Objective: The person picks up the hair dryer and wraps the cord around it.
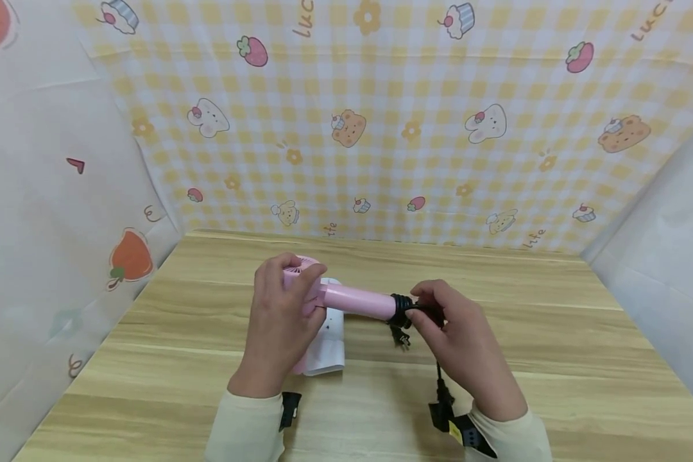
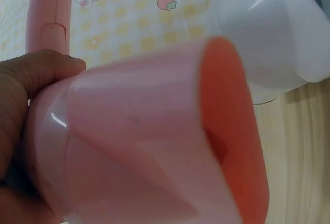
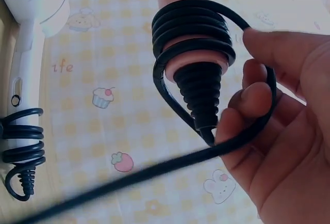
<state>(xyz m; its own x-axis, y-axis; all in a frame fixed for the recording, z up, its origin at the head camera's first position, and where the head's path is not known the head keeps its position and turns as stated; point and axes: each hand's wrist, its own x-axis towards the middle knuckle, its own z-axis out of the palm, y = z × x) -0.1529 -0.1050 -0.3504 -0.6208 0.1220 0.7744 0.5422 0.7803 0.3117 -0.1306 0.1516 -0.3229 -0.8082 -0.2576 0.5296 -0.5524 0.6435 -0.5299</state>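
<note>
My left hand (image 1: 280, 321) grips a pink hair dryer (image 1: 358, 301) round its head, near the slotted back. Its handle points right, and its wide nozzle (image 2: 149, 136) fills much of the left wrist view. Several loops of black power cord (image 3: 193, 28) are wound round the handle's end, above a ribbed cord sleeve (image 3: 198, 95). My right hand (image 1: 468, 343) holds the loose run of that cord between thumb and fingers, beside the loops. From there the cord crosses the right wrist view toward the lower left. Part of the dryer's head is hidden by my left hand.
A white hair dryer (image 1: 328, 356) lies on the wooden table (image 1: 369, 410) behind the pink one, black cord (image 3: 23, 144) coiled on its handle. A black plug (image 1: 401, 337) lies near the pink handle's end. Another black piece (image 1: 441, 414) hangs by my right wrist. A patterned cloth (image 1: 381, 160) stands behind.
</note>
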